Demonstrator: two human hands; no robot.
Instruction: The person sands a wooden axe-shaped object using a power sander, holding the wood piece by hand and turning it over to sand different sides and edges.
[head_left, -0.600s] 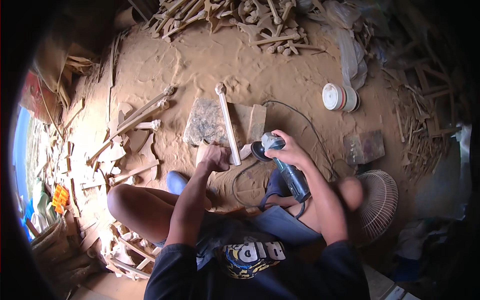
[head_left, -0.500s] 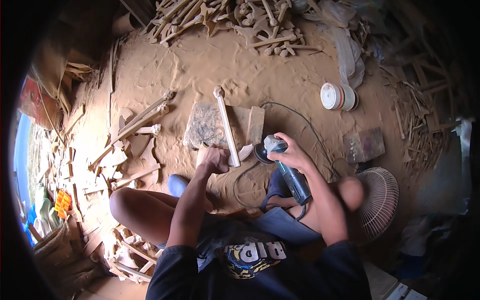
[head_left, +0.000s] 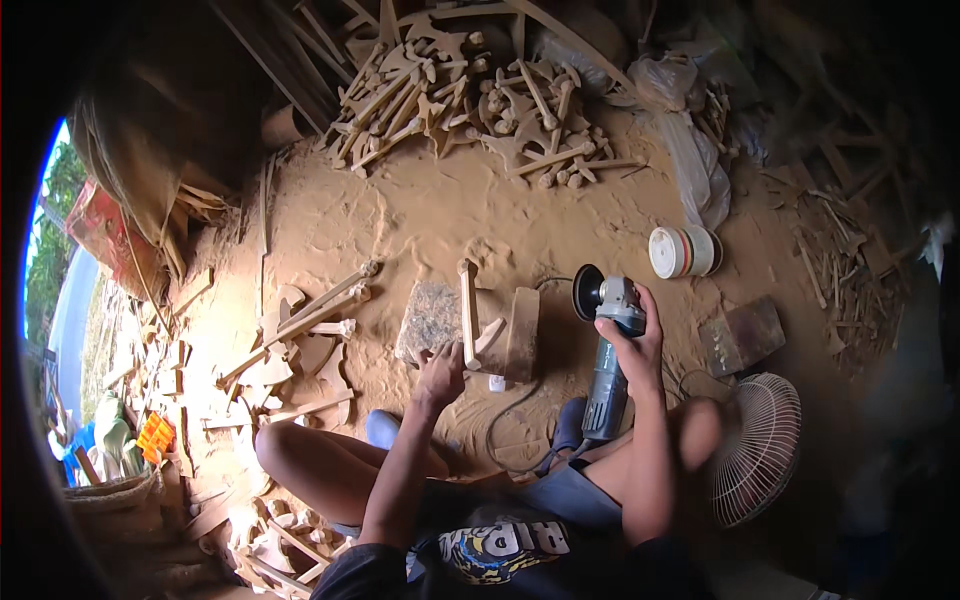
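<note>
The uneven floor [head_left: 400,220], covered in tan dust, carries a heap of pale, knob-ended wooden pieces [head_left: 405,105], a white cylindrical tub [head_left: 684,251] with coloured bands, and a speckled grey, roughly rectangular block [head_left: 428,318].

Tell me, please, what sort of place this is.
It is probably a small woodworking workshop. What shows it: a hand-held grinder, a heap of shaped pieces that look wooden, and a dusty floor, perhaps covered with sawdust.
</note>
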